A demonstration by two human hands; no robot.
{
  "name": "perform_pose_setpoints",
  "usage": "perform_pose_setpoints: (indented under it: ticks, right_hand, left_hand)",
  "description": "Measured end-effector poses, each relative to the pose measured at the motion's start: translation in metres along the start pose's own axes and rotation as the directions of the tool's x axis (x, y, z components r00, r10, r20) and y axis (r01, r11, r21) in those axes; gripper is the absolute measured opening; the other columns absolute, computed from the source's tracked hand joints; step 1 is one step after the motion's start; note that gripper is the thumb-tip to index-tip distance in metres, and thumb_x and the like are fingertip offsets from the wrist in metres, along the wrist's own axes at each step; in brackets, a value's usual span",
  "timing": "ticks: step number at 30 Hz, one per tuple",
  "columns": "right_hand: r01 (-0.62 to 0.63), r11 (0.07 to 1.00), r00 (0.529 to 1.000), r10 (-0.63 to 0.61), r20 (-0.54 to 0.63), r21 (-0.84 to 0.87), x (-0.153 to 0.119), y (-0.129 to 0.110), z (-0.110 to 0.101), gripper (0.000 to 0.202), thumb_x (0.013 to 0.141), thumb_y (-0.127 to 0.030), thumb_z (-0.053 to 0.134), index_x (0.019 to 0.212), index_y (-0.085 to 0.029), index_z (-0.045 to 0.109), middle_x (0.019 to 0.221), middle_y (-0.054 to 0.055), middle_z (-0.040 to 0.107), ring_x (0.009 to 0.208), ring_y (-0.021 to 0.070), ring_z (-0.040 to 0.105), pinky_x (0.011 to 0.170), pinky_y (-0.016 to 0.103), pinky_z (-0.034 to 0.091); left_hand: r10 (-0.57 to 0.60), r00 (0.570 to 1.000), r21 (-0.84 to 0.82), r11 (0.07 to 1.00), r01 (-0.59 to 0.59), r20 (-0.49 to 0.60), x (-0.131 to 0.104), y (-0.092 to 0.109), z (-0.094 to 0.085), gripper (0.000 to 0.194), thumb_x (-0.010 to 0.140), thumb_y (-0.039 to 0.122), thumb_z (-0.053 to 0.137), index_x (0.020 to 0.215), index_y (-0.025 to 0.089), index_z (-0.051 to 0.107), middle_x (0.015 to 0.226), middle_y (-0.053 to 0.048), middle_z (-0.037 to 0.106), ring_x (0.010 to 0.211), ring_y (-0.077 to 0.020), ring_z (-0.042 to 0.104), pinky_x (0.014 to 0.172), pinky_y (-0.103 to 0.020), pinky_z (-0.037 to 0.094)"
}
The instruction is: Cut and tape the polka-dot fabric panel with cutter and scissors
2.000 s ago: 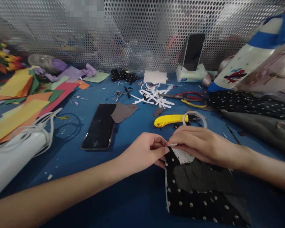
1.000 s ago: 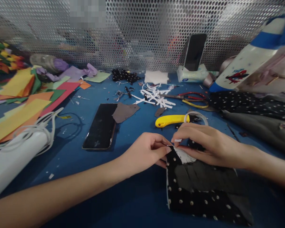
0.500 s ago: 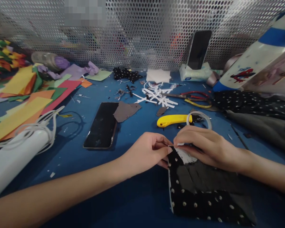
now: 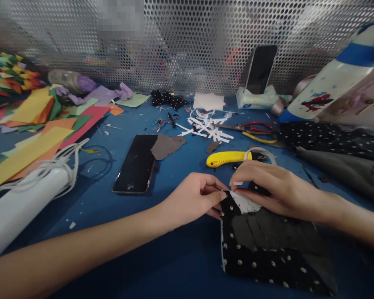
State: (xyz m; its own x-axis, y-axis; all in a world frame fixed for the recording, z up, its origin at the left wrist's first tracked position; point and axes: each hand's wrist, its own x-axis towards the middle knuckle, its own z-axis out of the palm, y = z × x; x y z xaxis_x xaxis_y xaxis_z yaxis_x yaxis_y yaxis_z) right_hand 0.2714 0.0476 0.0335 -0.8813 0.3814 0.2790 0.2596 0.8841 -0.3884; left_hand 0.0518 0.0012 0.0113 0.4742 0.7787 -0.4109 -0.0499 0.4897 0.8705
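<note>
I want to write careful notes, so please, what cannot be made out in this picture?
All in the head view:
Far fingertips of the left hand: hidden by the spotted piece.
Grip of the right hand on the small white bit: hidden by its own fingers.
White block with cable: cut off by the left edge.
Bottle top: cut off by the right edge.
Shapes behind the perforated metal: blurred.

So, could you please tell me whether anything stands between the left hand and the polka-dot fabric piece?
Nothing visible does: the left hand pinches the polka-dot fabric piece directly at its upper left corner, thumb on top.
</note>
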Motion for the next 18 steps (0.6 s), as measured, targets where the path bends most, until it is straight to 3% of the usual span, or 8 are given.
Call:
perform_pose_setpoints:
  ticks: [18]
  right_hand:
    - [0.111, 0.993, 0.994, -0.111, -0.020, 0.031, -0.0001, 0.0032, 0.0025, 0.018, 0.095, -0.013, 0.056, 0.113, -0.015, 0.055, 0.099, 0.008, 0.064, 0.093, 0.0188, 0.061, 0.081, 0.032, 0.052]
  left_hand:
    - [-0.020, 1.000, 0.005, 1.000, 0.020, -0.018, -0.0015, 0.0023, 0.0022, 0.007, 0.091, 0.011, 0.058, 0.088, 0.011, 0.064, 0.071, -0.002, 0.066, 0.065, -0.0124, 0.067, 0.065, -0.026, 0.059]
